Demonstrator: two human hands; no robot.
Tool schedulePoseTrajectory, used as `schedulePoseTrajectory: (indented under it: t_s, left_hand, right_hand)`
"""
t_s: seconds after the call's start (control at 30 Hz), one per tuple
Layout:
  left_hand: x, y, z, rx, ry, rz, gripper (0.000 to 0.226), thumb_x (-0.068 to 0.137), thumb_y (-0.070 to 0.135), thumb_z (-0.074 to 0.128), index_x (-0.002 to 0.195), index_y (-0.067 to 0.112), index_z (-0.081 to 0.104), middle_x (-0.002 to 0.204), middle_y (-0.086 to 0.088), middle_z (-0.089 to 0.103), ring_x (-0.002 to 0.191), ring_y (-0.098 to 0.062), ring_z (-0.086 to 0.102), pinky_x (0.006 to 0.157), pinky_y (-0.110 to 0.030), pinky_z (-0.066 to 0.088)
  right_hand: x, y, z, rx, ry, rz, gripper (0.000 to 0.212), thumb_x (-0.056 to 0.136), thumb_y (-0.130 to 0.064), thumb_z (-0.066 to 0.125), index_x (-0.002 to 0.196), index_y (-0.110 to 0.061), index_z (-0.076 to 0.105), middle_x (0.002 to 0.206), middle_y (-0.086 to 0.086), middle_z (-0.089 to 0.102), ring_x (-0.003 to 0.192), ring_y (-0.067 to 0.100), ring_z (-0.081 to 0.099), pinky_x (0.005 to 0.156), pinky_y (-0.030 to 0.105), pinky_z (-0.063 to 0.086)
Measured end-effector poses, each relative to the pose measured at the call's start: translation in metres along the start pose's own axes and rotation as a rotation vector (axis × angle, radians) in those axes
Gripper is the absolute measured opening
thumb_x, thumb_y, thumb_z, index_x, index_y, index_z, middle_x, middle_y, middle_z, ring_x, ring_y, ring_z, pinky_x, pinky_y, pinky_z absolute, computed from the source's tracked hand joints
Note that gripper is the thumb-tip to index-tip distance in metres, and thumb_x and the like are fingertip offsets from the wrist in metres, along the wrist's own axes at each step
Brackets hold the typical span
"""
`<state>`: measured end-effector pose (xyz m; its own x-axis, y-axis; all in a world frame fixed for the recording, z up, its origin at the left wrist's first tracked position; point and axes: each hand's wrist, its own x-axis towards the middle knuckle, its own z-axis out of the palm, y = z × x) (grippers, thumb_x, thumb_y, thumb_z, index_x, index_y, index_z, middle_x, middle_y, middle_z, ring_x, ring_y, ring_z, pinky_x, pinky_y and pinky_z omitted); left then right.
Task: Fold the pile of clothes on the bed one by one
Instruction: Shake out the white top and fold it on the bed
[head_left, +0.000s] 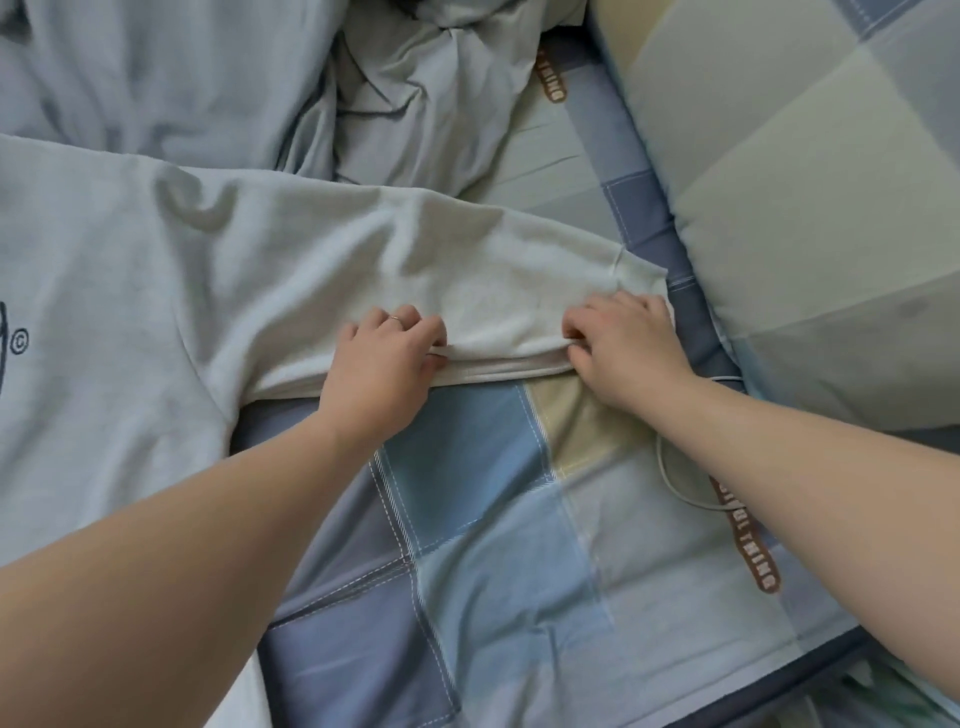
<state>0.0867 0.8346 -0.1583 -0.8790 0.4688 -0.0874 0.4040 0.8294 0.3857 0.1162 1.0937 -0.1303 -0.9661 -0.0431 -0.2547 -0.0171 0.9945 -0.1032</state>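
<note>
One left hand (384, 358), one right hand (623, 353), one sweatshirt (208, 286), one crumpled garment (415, 104), one pillow (805, 208), one cable (675, 483)

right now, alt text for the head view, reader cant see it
The left hand and right hand grip the near edge of the sleeve of a pale grey sweatshirt spread on a checked sheet. Crumpled grey clothes lie behind, a pillow to the right.

Checked bed sheet (493, 545) — pale sweatshirt (130, 312), crumpled grey clothes (426, 104), pillow (805, 182), cable (680, 483)
</note>
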Motion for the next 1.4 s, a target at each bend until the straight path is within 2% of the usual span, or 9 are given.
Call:
schedulePoseTrajectory:
  t_s: [0.27,0.43,0.57,0.67,0.8,0.97,1.1,1.23,1.4]
  left_hand:
    - [-0.012,0.016,0.003,-0.02,-0.051,-0.007,0.028,0.097,0.048,0.049,0.097,0.025,0.065,0.11,0.005,0.058,0.101,-0.027,0.05,0.084,-0.036,0.034]
    - [0.028,0.034,0.0,0.01,-0.143,-0.018,0.048,0.1,0.053,0.047,0.146,0.041,0.042,0.165,-0.002,0.023,0.151,-0.034,0.017,0.117,-0.054,0.021]
    - [0.051,0.056,0.016,0.098,-0.495,-0.082,0.064,0.1,0.059,0.038,0.154,0.053,0.003,0.168,0.0,-0.017,0.152,-0.038,-0.019,0.116,-0.07,-0.006]
    - [0.056,0.069,0.022,0.07,-0.562,-0.07,0.065,0.102,0.055,0.039,0.153,0.056,-0.002,0.166,-0.001,-0.023,0.151,-0.034,-0.026,0.115,-0.07,-0.012]
    - [0.055,0.077,0.017,-0.087,-0.54,-0.08,0.065,0.103,0.034,0.047,0.154,0.054,0.013,0.168,0.002,-0.016,0.153,-0.028,-0.021,0.119,-0.062,-0.011]
    - [0.055,0.089,0.003,-0.347,-0.541,-0.145,0.053,0.102,0.025,0.046,0.151,0.044,0.037,0.167,0.006,0.016,0.155,-0.022,0.001,0.124,-0.053,-0.003]
    - [0.056,0.107,-0.026,-1.169,-0.374,-0.5,0.04,0.107,0.035,0.045,0.145,0.025,0.052,0.145,0.007,0.051,0.134,-0.011,0.046,0.109,-0.024,0.031]
    - [0.05,0.105,-0.058,-1.541,-0.378,-0.651,0.056,0.101,0.062,0.039,0.124,0.02,0.067,0.114,0.0,0.073,0.105,-0.015,0.07,0.087,-0.026,0.053]
    - [0.025,0.053,-0.096,-1.742,-0.403,-0.633,0.086,0.084,0.077,0.05,0.137,0.01,0.059,0.125,-0.012,0.064,0.121,-0.029,0.062,0.107,-0.042,0.044]
  right_hand:
    - [-0.028,0.025,-0.002,0.116,-0.004,0.014,0.021,0.092,-0.043,0.059,0.086,-0.023,0.062,0.102,-0.007,0.055,0.105,0.021,0.048,0.092,0.037,0.028]
    - [0.001,0.022,-0.007,0.457,0.118,0.587,0.047,0.09,-0.046,0.064,0.123,-0.016,0.05,0.144,0.008,0.037,0.133,0.033,0.035,0.104,0.044,0.032]
    - [0.022,0.032,-0.005,0.664,-0.02,0.826,0.093,0.077,-0.051,0.079,0.145,-0.01,0.03,0.149,0.013,0.037,0.134,0.034,0.043,0.106,0.041,0.038]
    - [0.027,0.038,-0.004,1.042,-0.041,0.958,0.118,0.04,-0.061,0.094,0.136,-0.011,0.047,0.132,0.006,0.06,0.117,0.028,0.062,0.1,0.043,0.051]
    - [0.022,0.052,-0.006,1.426,-0.064,1.088,0.062,0.073,-0.031,0.089,0.125,-0.016,0.058,0.117,0.004,0.068,0.103,0.025,0.067,0.089,0.045,0.057]
    - [0.011,0.047,-0.016,1.34,-0.128,0.947,0.04,0.083,-0.019,0.079,0.12,-0.017,0.063,0.115,0.006,0.07,0.098,0.023,0.067,0.082,0.038,0.058]
    - [0.003,0.022,-0.044,1.283,0.051,0.711,0.036,0.072,-0.025,0.08,0.106,-0.021,0.068,0.109,0.005,0.074,0.099,0.025,0.071,0.094,0.049,0.057]
    - [-0.007,-0.023,-0.083,1.305,-0.049,0.404,0.032,0.077,-0.046,0.062,0.096,-0.022,0.073,0.098,-0.006,0.076,0.095,0.01,0.07,0.088,0.035,0.051]
    - [-0.004,-0.077,-0.112,1.476,-0.357,0.365,0.057,0.101,-0.043,0.018,0.123,-0.018,0.065,0.121,0.002,0.073,0.122,0.011,0.06,0.108,0.038,0.031]
